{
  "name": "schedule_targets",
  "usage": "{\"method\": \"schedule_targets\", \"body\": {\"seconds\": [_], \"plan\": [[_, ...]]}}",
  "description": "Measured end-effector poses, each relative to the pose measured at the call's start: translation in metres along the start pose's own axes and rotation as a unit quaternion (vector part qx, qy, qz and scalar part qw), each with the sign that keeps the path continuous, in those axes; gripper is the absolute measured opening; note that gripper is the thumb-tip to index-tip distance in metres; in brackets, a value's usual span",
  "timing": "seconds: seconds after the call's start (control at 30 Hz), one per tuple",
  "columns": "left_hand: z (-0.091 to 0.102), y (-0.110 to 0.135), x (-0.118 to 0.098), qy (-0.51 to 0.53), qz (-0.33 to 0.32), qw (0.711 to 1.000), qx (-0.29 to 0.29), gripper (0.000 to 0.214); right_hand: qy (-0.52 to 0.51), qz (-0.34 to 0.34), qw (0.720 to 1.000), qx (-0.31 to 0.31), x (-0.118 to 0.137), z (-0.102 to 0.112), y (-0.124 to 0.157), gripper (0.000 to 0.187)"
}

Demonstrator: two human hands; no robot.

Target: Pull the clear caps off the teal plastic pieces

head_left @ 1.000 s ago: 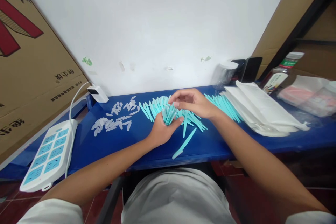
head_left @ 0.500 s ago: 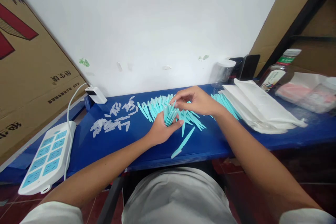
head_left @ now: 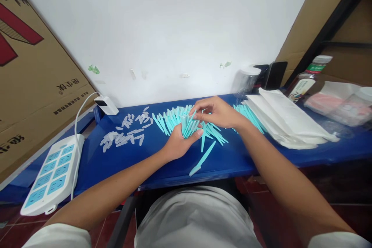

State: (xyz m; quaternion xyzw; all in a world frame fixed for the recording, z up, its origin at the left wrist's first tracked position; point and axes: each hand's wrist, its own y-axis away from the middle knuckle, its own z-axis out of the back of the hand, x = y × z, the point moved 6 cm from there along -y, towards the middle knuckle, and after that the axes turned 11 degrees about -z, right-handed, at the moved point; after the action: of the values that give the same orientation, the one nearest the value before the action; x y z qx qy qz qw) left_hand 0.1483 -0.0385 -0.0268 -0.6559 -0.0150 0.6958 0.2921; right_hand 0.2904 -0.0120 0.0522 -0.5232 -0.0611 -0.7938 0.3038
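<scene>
My left hand is wrapped round an upright bundle of turquoise eyebrow razors. At the top of that bundle, my right hand pinches one razor between thumb and fingers; its fingertips partly hide it. Behind and beside both hands lies a spread row of the same razors, some of it covered by the right hand. A single loose razor rests nearer the table's front edge. Off to the left, small translucent plastic covers are scattered on the blue table.
At left are a white power strip and a small white plug-in device with a cable. White packaging sleeves lie at right, before a clear jar, a bottle and a bag with pink contents. A white wall stands behind.
Both hands stay in nearly the same place. The razors at the top of the bundle have shifted slightly under my right fingertips.
</scene>
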Motion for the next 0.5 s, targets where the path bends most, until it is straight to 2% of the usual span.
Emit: {"method": "schedule_targets", "body": {"seconds": [0.13, 0.3, 0.5], "plan": [[0.000, -0.001, 0.002, 0.001, 0.001, 1.000, 0.013, 0.043, 0.017, 0.002, 0.999, -0.048, 0.000, 0.006, -0.001, 0.022], [0.000, -0.001, 0.006, 0.020, 0.028, 0.999, 0.005, 0.047, -0.007, 0.003, 0.991, -0.136, 0.003, 0.023, 0.002, 0.034], [-0.005, 0.001, 0.008, 0.080, 0.088, 0.992, 0.032, 0.051, -0.003, 0.004, 0.987, -0.160, -0.002, 0.028, -0.001, 0.046]]}}
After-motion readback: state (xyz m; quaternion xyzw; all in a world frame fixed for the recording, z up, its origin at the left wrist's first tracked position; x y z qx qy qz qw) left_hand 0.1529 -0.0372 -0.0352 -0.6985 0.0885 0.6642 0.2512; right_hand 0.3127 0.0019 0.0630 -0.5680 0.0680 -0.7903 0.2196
